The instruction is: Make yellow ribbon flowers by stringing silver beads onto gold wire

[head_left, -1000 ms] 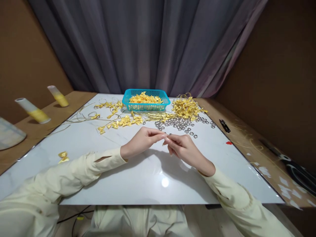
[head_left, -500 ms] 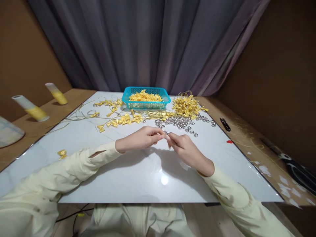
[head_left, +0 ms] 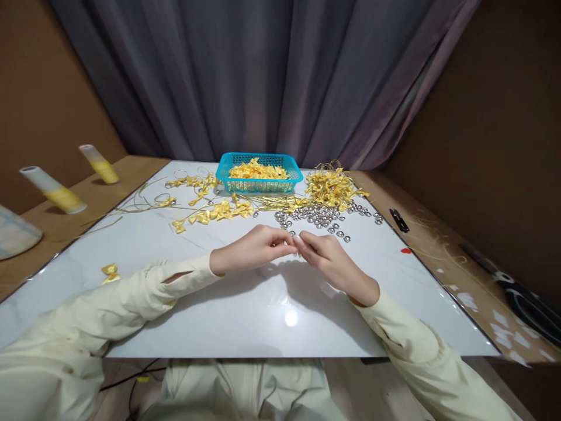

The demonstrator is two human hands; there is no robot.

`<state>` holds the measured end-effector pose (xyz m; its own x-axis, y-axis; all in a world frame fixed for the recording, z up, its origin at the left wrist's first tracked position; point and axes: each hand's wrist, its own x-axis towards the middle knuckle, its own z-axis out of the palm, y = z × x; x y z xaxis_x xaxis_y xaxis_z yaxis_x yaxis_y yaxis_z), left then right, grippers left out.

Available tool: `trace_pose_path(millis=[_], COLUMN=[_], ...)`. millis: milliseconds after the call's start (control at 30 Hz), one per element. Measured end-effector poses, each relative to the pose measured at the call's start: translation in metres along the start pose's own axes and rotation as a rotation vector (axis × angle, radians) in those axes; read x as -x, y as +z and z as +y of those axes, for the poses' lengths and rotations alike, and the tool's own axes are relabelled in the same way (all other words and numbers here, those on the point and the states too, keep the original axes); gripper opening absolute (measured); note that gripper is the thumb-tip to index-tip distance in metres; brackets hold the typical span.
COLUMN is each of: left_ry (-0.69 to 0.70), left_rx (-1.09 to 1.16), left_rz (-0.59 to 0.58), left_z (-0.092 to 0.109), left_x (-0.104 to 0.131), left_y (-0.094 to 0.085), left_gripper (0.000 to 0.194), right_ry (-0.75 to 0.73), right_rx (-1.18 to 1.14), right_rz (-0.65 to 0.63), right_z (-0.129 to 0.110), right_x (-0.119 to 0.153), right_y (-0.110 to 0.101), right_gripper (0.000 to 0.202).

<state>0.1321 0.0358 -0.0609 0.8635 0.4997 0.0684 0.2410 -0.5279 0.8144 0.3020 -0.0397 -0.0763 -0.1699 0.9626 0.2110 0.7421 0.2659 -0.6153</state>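
Note:
My left hand [head_left: 263, 247] and my right hand [head_left: 324, 257] meet at the fingertips above the white board [head_left: 245, 333]. Both are closed in a pinch, and whatever lies between the fingertips is too small to make out. Just beyond them is a spread of small silver pieces [head_left: 318, 216]. Yellow bows [head_left: 221, 212] lie in a row behind my left hand, and a bundle of yellow bows on cords [head_left: 332, 187] sits behind the silver pieces. A lone yellow bow [head_left: 110, 273] rests near my left sleeve.
A teal basket [head_left: 262, 187] of yellow bows stands at the back. Two yellow-wrapped spools [head_left: 65, 199] stand at the left. On the right are a small black tool [head_left: 399, 220], a red piece [head_left: 406, 251], paper scraps [head_left: 468, 301] and black-handled scissors [head_left: 530, 310].
My left hand has shifted slightly right, and the fingertips of both hands have changed their pinch. The objects on the board lie as before.

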Motion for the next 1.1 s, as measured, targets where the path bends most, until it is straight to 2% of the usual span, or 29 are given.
trace_pose_path(millis=[133, 233, 367, 467, 600, 767, 900, 1100], left_ry=[-0.102, -0.135, -0.090, -0.071, -0.082, -0.112, -0.146, -0.172], left_rx=[0.131, 0.207, 0.223, 0.233, 0.248, 0.284, 0.339, 0.610], left_rz=[0.009, 0.036, 0.088, 0.099, 0.066, -0.007, -0.063, -0.210], left_z=[0.006, 0.006, 0.005, 0.004, 0.004, 0.003, 0.003, -0.002], left_x=[0.000, 0.000, 0.001, 0.001, 0.001, 0.001, 0.002, 0.001], left_y=[-0.003, -0.004, -0.003, -0.003, -0.002, -0.002, -0.002, -0.006], left_gripper=[0.022, 0.025, 0.026, 0.026, 0.025, 0.029, 0.030, 0.029], right_ry=[0.057, 0.116, 0.147, 0.117, -0.030, -0.183, -0.206, -0.170], right_rx=[-0.167, -0.289, -0.414, -0.466, -0.402, -0.138, -0.064, -0.139], right_rz=[0.160, 0.192, 0.055, -0.031, -0.017, -0.013, -0.077, -0.044], right_z=[0.006, 0.009, 0.005, 0.001, 0.002, 0.002, 0.003, 0.002], right_x=[-0.003, -0.004, -0.003, -0.002, -0.001, -0.001, -0.001, 0.000], right_y=[-0.007, -0.015, -0.025, -0.025, -0.022, -0.016, -0.012, -0.014], right_gripper=[0.039, 0.028, 0.024, 0.026, 0.034, 0.020, 0.026, 0.034])
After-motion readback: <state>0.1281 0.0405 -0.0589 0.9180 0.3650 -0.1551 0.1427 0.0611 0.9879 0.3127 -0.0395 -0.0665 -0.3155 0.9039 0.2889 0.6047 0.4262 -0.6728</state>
